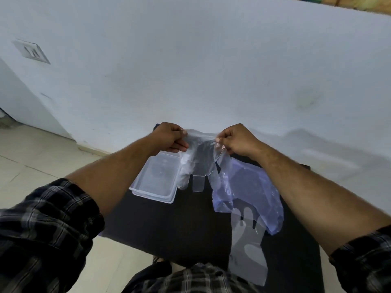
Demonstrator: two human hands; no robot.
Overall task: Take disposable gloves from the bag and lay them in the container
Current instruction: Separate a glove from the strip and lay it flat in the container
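Observation:
A clear disposable glove (197, 163) hangs fingers-down in the air, stretched by its cuff between my two hands. My left hand (170, 137) pinches the cuff's left corner and my right hand (237, 140) pinches the right corner. Below and left of the glove a clear rectangular plastic container (155, 193) sits on the black table (179, 225). The bluish plastic bag (254, 191) lies on the table to the right, under my right forearm. Another clear glove (247, 250) lies flat on the table near me, its fingers pointing toward the bag.
A pale wall (190, 60) rises right behind the table, with a switch plate (31, 51) at the upper left. Light floor tiles (31, 157) show to the left. My checked shirt sleeves frame both lower corners.

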